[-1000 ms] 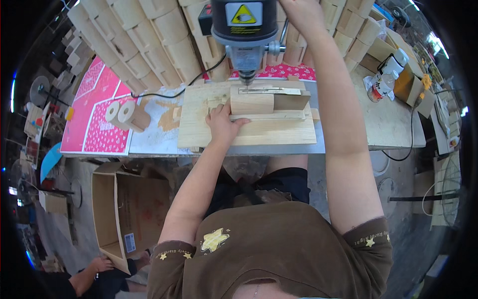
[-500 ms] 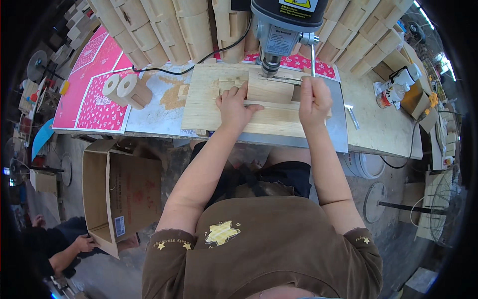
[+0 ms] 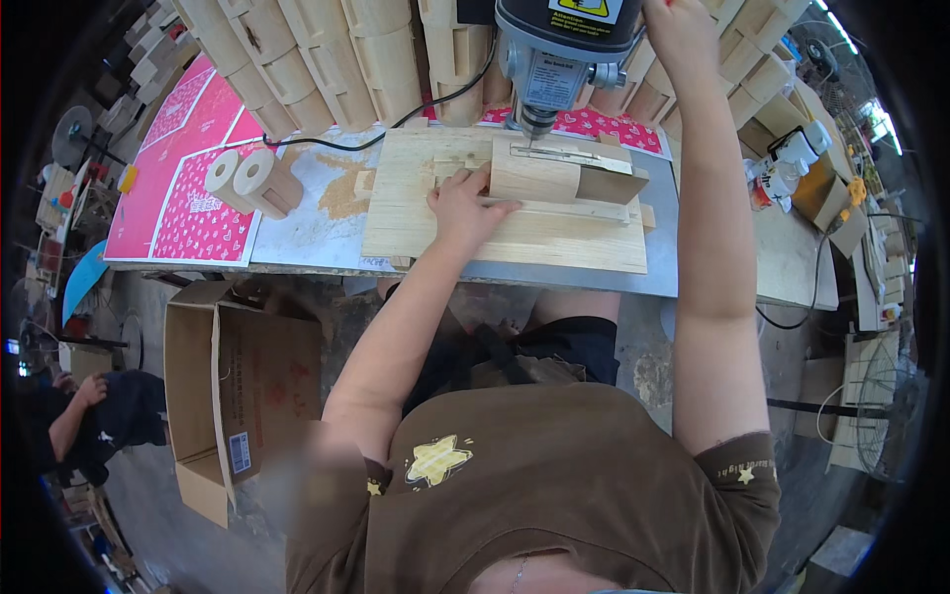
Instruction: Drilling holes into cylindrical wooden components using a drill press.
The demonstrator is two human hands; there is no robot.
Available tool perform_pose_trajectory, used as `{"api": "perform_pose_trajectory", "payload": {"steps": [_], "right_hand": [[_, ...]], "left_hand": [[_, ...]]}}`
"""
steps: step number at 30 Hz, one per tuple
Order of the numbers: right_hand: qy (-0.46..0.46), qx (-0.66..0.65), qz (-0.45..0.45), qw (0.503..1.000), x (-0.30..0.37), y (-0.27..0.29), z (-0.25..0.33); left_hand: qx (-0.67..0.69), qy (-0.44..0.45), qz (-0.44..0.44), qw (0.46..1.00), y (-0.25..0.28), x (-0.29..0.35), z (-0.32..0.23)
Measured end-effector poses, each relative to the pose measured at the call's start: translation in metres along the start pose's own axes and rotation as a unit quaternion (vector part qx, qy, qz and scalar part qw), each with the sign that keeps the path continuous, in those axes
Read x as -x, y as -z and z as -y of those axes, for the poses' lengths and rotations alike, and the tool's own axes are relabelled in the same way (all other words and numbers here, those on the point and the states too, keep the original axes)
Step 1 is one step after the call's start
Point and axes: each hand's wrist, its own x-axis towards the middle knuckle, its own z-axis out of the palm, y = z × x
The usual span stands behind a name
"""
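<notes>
My left hand (image 3: 463, 206) steadies the left end of a pale rounded wooden block (image 3: 534, 180), its thumb stretched along the front edge. The block lies on a flat wooden board (image 3: 515, 247). On top of it is a slim slotted metal piece (image 3: 559, 154), and a brown flat piece (image 3: 609, 185) sticks out at its right end. Above the block stands the bench drill (image 3: 564, 59), its bit (image 3: 532, 137) near the metal piece. My right hand (image 3: 683, 40) is raised at the upper right, closed around the drill's lever, most of which it hides.
Two wooden cylinders with holes (image 3: 267, 183) stand at left beside sawdust (image 3: 341, 193). Stacked wooden pieces (image 3: 386, 59) line the back, with a black cable (image 3: 435, 103) before them. White bottles (image 3: 782, 178) are at right. An open carton (image 3: 237, 386) and another person (image 3: 94, 416) are at lower left.
My right hand has swung the lever up and away from the block. The drill bit has risen. The left hand stays at the block. The other person has let go of the carton.
</notes>
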Motion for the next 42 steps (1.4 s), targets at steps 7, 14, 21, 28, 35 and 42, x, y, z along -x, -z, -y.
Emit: {"api": "perform_pose_trajectory", "payload": {"steps": [7,14,21,28,35,42], "right_hand": [[-0.036,-0.18,0.192,0.964,0.071,0.006,-0.054],[0.055,0.053,0.367,0.927,0.166,0.025,-0.082],[0.071,0.007,0.382,0.922,0.168,0.037,-0.078],[0.046,-0.007,0.383,0.922,0.176,0.043,-0.063],[0.106,-0.016,0.357,0.928,0.186,0.045,-0.062],[0.081,-0.014,0.385,0.919,0.188,0.06,-0.058]], "left_hand": [[0.062,-0.024,0.027,0.997,0.003,-0.006,0.009],[0.155,-0.027,0.028,0.987,0.036,0.0,0.025],[0.227,0.011,0.011,0.974,0.123,0.027,0.055],[0.375,0.196,-0.002,0.906,0.159,0.027,0.048],[0.399,0.265,0.031,0.877,0.113,0.031,0.011],[0.305,0.183,-0.086,0.931,0.172,0.027,0.025]]}}
